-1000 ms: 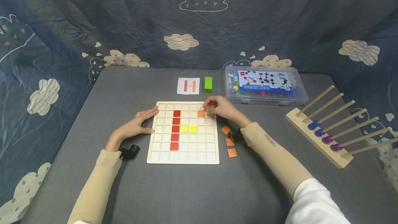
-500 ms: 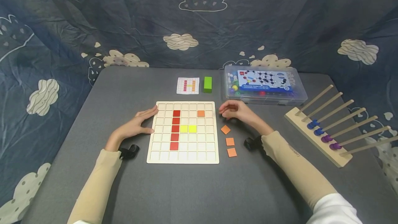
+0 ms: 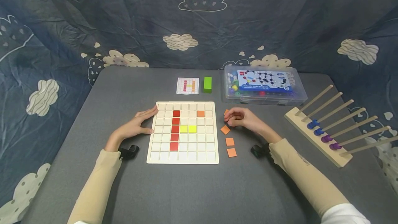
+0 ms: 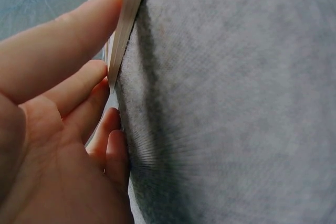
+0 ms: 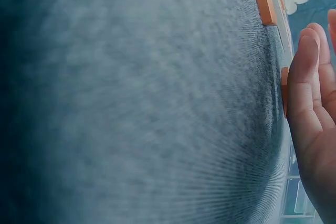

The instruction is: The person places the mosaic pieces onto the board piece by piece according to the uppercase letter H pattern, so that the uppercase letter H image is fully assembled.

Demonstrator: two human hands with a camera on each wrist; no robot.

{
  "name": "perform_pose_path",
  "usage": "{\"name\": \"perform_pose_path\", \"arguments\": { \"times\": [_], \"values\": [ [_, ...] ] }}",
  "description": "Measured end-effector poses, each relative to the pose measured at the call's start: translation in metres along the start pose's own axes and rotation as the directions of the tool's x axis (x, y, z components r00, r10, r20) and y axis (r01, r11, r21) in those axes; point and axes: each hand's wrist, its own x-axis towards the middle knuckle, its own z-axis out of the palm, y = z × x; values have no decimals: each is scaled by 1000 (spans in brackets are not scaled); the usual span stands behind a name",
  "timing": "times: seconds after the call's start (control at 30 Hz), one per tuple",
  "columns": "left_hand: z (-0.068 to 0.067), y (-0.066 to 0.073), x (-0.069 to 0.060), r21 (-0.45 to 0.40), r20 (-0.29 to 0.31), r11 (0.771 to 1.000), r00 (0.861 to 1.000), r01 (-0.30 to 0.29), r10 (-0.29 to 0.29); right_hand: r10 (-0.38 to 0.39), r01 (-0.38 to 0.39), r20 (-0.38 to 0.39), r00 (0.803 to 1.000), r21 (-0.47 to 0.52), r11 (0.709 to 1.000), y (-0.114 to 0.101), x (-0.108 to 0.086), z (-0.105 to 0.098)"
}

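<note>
A pale wooden grid board (image 3: 191, 156) lies flat mid-table. In it sit a column of several red tiles (image 3: 175, 129), two yellow tiles (image 3: 188, 129) and one orange tile (image 3: 200, 113). My left hand (image 3: 136, 123) rests against the board's left edge, thumb and fingers spread; the left wrist view shows the thumb (image 4: 79, 40) touching the board's side (image 4: 128, 19). Right of the board, my right hand (image 3: 244, 118) hovers with loosely bent fingers and no tile visible in its grip. An orange tile (image 3: 226, 112) peeks out beyond its fingertips. Three loose orange tiles (image 3: 229, 142) lie nearer.
Behind the board are a printed pattern card (image 3: 188, 85) and a green block (image 3: 207, 84). A clear plastic box (image 3: 265, 85) of molecular model parts stands at the back right. At the far right is a wooden peg rack (image 3: 320, 137) with blue and purple beads.
My right hand has left the board's upper right, where the orange tile sits, and moved right and nearer to the loose orange tiles. My left hand has stayed put.
</note>
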Motion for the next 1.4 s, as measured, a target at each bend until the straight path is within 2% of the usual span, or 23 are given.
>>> {"name": "perform_pose_path", "arguments": {
  "times": [0.17,0.37,0.6,0.73,0.9,1.17,1.4],
  "values": [
    [0,1,0,2,-1,1000,1000,0,0,14,-12,28,1000,-68,998,0,-2,2],
    [1,0,0,2,-5,1000,1000,5,-5,-2,11,40,999,-219,976,0,-2,6],
    [1,0,-1,-6,-1,1000,1000,-2,2,-9,24,43,999,-382,924,-1,0,10],
    [0,1,0,-7,1,1000,1000,-8,8,-28,46,49,998,-436,899,-5,1,13],
    [0,1,1,-3,2,1000,1000,-7,7,-18,44,64,998,-429,902,-7,2,11],
    [-1,-1,2,0,-3,1000,1000,-11,11,3,16,69,998,-265,964,-13,11,10],
    [0,-3,1,3,7,1000,1000,-10,10,-16,28,51,999,-252,967,-22,34,26]
  ]
}}
